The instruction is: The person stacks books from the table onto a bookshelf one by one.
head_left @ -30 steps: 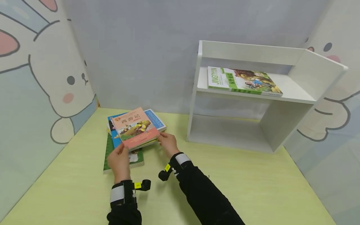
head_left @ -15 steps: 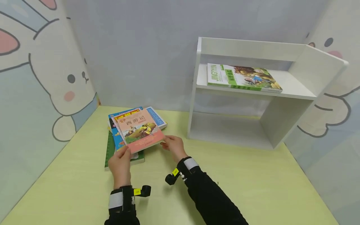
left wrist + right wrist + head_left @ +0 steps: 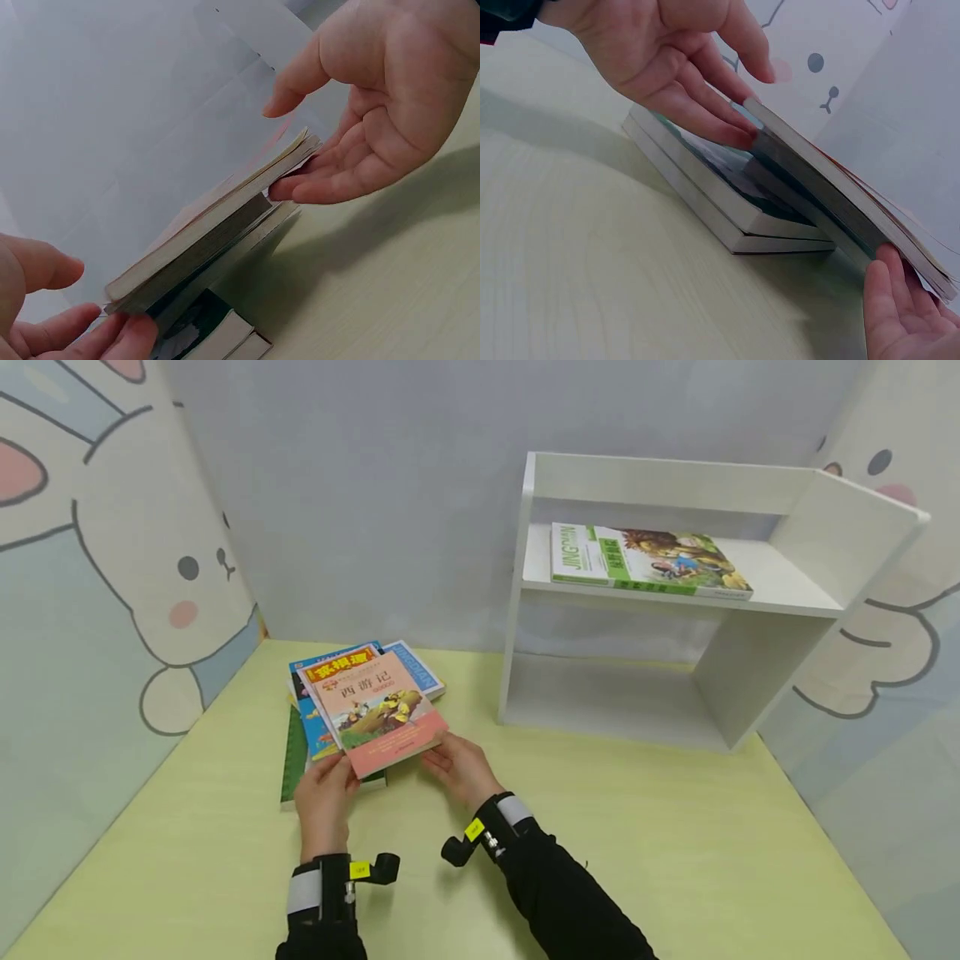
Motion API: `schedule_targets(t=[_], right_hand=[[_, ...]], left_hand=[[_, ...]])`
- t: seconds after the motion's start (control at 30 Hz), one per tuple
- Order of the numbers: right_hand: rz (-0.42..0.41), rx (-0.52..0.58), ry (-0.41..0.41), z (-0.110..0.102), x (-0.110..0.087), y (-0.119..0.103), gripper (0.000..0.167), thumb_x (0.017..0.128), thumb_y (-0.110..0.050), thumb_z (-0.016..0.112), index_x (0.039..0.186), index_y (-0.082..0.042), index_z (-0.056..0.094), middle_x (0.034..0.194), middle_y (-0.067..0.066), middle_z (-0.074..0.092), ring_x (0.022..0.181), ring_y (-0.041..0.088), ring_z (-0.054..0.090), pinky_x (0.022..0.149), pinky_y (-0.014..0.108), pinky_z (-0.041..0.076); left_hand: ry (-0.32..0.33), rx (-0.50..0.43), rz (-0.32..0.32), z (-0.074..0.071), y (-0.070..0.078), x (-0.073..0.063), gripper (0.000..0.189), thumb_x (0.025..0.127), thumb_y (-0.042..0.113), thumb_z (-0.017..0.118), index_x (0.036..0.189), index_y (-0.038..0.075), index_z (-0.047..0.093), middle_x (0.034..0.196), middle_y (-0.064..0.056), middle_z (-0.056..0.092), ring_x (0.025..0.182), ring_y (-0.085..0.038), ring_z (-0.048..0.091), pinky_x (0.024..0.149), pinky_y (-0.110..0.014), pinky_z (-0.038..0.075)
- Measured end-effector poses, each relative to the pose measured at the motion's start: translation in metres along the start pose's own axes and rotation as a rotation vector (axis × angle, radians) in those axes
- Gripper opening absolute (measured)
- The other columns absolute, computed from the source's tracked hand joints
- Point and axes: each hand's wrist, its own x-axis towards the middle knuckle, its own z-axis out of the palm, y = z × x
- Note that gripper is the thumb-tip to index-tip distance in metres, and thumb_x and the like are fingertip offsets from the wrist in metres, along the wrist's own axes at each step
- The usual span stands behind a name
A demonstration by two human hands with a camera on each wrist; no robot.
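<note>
A pink storybook [image 3: 386, 718] tops a fanned pile on the table, its near edge raised. My left hand [image 3: 322, 802] is at its near left corner and my right hand [image 3: 467, 770] at its near right corner. The wrist views show my fingers under the raised books, with both thumbs lifted off the pink cover. Beneath lie a book with a red title on yellow [image 3: 341, 662], a blue book [image 3: 315, 727], a white book with a blue band [image 3: 416, 668] and a green book [image 3: 294, 760]. Two thick books [image 3: 727, 202] lie flat under the tilted ones.
A white two-tier shelf [image 3: 517, 635] stands to the right against the grey back wall. On its upper tier a green-and-white book [image 3: 660, 560] with a lion picture lies flat. Rabbit-printed panels [image 3: 180, 577] border the yellow table [image 3: 637, 843] on both sides.
The pink book has shifted toward me and slightly right, with both hands following it. More of the yellow book with the red title now shows behind it. The thumbs now stand off the cover.
</note>
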Motion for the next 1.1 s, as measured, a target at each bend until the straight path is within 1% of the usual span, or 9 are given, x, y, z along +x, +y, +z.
schedule_targets(t=[0.1,0.2,0.3,0.47,0.6,0.73,0.83,0.9,1.1], right_hand=[[0.055,0.051,-0.083,0.006,-0.003,0.008,0.042,0.103,-0.021,0.050,0.134,0.007,0.047,0.101,0.013,0.062,0.096,0.022,0.063,0.100,0.041,0.047],[0.066,0.023,-0.115,0.013,-0.005,0.015,0.040,0.103,-0.021,0.050,0.132,0.006,0.047,0.102,0.013,0.064,0.096,0.022,0.064,0.098,0.041,0.048],[0.060,0.010,-0.088,0.017,-0.007,0.018,0.036,0.103,-0.019,0.048,0.131,0.005,0.047,0.104,0.013,0.067,0.091,0.019,0.066,0.094,0.039,0.051],[0.050,0.025,-0.045,0.016,-0.009,0.019,0.037,0.105,-0.014,0.044,0.139,0.000,0.045,0.112,0.018,0.067,0.085,0.018,0.068,0.088,0.037,0.054],[0.042,0.012,-0.032,0.013,-0.009,0.016,0.036,0.104,-0.011,0.043,0.137,0.002,0.047,0.108,0.018,0.068,0.081,0.017,0.068,0.083,0.034,0.056],[0.021,-0.033,-0.026,0.006,-0.013,0.013,0.033,0.103,-0.008,0.042,0.133,0.006,0.049,0.095,0.013,0.069,0.075,0.014,0.067,0.079,0.032,0.057],[0.012,-0.059,-0.016,-0.001,-0.018,0.010,0.034,0.103,-0.007,0.042,0.133,0.007,0.049,0.089,0.010,0.069,0.073,0.012,0.067,0.077,0.031,0.057],[0.013,-0.072,-0.004,-0.005,-0.020,0.009,0.033,0.103,-0.007,0.042,0.132,0.008,0.049,0.086,0.009,0.068,0.072,0.012,0.067,0.076,0.030,0.057],[-0.011,-0.097,0.018,-0.017,-0.029,0.005,0.034,0.102,-0.005,0.042,0.132,0.010,0.049,0.081,0.007,0.066,0.069,0.011,0.065,0.070,0.027,0.057]], left_hand=[[-0.040,0.000,-0.011,0.004,-0.002,0.006,0.043,0.099,0.011,0.056,0.136,-0.010,0.048,0.125,-0.027,0.054,0.079,-0.006,0.061,0.069,-0.016,0.054],[-0.068,-0.011,-0.003,0.007,-0.006,0.008,0.044,0.097,0.004,0.056,0.137,-0.012,0.046,0.127,-0.032,0.052,0.073,-0.001,0.061,0.066,-0.016,0.053],[-0.088,-0.019,-0.002,0.010,-0.008,0.007,0.045,0.096,0.001,0.057,0.136,-0.013,0.046,0.124,-0.032,0.054,0.072,0.000,0.061,0.065,-0.016,0.053],[-0.120,-0.022,-0.040,0.014,-0.009,0.004,0.047,0.095,0.001,0.058,0.137,-0.013,0.043,0.115,-0.024,0.056,0.073,-0.004,0.061,0.066,-0.019,0.054],[-0.160,-0.020,-0.069,0.016,-0.011,0.002,0.050,0.095,-0.002,0.057,0.140,-0.011,0.039,0.124,-0.028,0.053,0.077,-0.007,0.061,0.067,-0.019,0.054],[-0.215,-0.004,-0.093,0.020,-0.012,-0.002,0.056,0.095,-0.003,0.056,0.145,-0.009,0.033,0.133,-0.032,0.048,0.093,-0.017,0.061,0.069,-0.019,0.054],[-0.235,0.024,-0.088,0.024,-0.013,-0.008,0.054,0.094,-0.003,0.056,0.144,-0.009,0.034,0.132,-0.032,0.049,0.095,-0.021,0.059,0.069,-0.020,0.054],[-0.238,0.034,-0.075,0.027,-0.013,-0.013,0.052,0.094,-0.004,0.056,0.141,-0.009,0.037,0.129,-0.032,0.050,0.090,-0.018,0.059,0.069,-0.021,0.054],[-0.247,-0.004,-0.022,0.039,-0.020,-0.027,0.051,0.093,-0.007,0.055,0.140,-0.012,0.036,0.125,-0.033,0.050,0.087,-0.015,0.058,0.068,-0.021,0.053]])
